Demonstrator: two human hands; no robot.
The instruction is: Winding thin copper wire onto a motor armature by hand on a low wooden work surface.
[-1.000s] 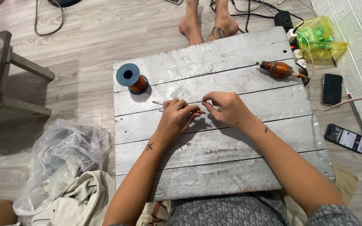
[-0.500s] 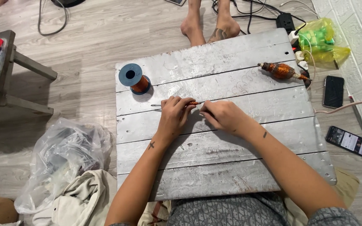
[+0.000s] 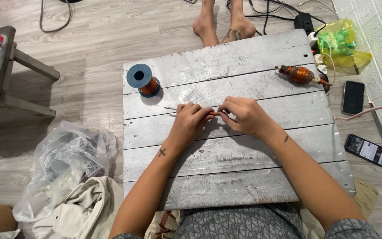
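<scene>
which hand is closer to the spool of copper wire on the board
Left. The left hand lies just below and right of the copper wire spool, pinching a thin rod. The right hand sits farther right, near the board's middle.

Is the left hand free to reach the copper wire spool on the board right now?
Probably yes: the board between the left hand and the spool is bare, though its fingers pinch a thin rod.
</scene>
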